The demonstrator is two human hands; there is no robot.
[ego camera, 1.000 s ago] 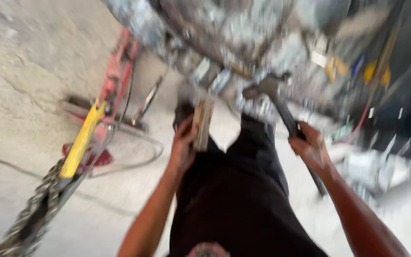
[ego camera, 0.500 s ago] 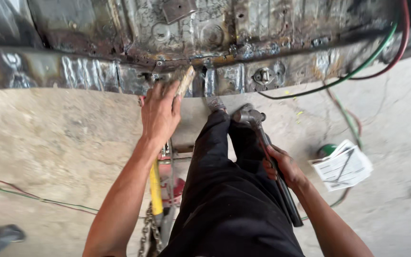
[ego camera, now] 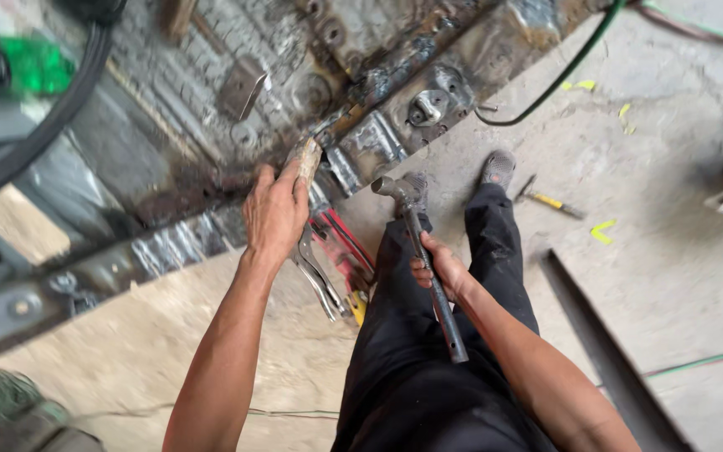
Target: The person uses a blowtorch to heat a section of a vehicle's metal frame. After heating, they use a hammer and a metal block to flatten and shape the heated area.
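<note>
Pressing a wooden block (ego camera: 305, 159) against the rusted metal panel (ego camera: 211, 125), the left hand (ego camera: 276, 213) grips it closed; the right hand (ego camera: 438, 269) clasps a hammer (ego camera: 420, 251). Locking pliers (ego camera: 318, 276) hang below; a screwdriver (ego camera: 550, 199) lies on the floor (ego camera: 654, 251).

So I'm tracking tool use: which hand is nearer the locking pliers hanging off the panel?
Left. The left hand is right beside the locking pliers; the right hand grips the hammer, farther away.

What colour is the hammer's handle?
Dark grey metal hammer handle, gripped by the right hand; head view.
</note>
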